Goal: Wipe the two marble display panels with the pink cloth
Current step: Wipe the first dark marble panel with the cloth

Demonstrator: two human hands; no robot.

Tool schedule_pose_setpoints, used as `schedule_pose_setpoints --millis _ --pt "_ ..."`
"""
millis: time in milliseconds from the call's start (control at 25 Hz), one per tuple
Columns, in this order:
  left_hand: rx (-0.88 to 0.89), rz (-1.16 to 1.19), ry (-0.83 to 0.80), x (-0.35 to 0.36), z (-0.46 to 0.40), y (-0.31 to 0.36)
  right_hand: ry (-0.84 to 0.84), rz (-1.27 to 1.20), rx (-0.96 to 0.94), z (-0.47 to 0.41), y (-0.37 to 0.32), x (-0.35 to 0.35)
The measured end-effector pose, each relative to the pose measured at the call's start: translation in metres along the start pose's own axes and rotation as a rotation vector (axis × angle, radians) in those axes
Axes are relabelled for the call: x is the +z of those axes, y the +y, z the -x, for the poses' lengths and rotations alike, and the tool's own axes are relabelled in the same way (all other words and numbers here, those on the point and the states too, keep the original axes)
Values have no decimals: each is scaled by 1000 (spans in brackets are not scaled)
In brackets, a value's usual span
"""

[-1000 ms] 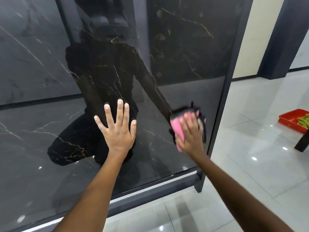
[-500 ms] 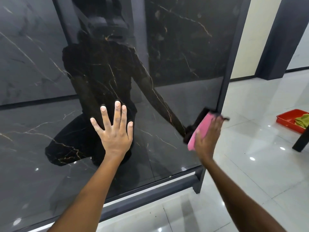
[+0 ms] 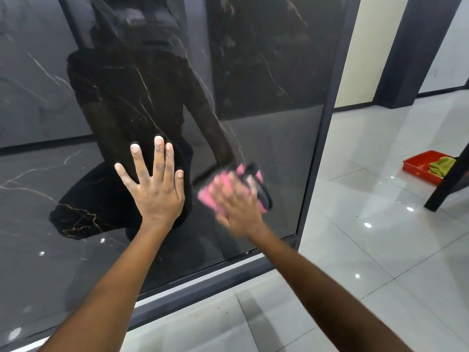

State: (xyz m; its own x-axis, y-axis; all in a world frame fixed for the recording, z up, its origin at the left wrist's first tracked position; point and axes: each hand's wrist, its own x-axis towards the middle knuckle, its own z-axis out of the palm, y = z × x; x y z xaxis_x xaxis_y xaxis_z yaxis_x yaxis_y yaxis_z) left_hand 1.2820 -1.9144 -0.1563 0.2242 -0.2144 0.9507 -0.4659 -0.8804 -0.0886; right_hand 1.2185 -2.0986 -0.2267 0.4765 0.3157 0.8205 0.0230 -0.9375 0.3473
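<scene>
Two hands: both pressed on the dark marble panel (image 3: 266, 138).
Left hand (image 3: 156, 191): flat, fingers spread, holding nothing.
Pink cloth (image 3: 223, 190): against the panel's lower right.
Right hand (image 3: 237, 199): blurred, fingers laid over the cloth.
Red tray (image 3: 418, 165): on the floor, far right.

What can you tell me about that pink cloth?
The cloth is pink, soft-looking and folded or bunched, blurred by motion. The right hand presses it flat against the dark glossy marble panel, low and near the panel's right edge, its fingers spread over it. Its pink reflection shows in the panel beside it.
</scene>
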Motion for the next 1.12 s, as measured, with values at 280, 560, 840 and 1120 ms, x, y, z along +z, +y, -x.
schedule_pose_setpoints --millis 280,560,840,1120 --pt "-39 179 -192 -16 60 7 -202 72 -247 68 98 -18" --pt "131 65 -89 19 105 -7 165 -459 1171 109 57 27" --pt "139 -38 -17 31 110 -3 -183 -708 1406 120 -115 40" --pt "48 176 -138 -6 109 -4 139 -539 1508 47 -34 22"
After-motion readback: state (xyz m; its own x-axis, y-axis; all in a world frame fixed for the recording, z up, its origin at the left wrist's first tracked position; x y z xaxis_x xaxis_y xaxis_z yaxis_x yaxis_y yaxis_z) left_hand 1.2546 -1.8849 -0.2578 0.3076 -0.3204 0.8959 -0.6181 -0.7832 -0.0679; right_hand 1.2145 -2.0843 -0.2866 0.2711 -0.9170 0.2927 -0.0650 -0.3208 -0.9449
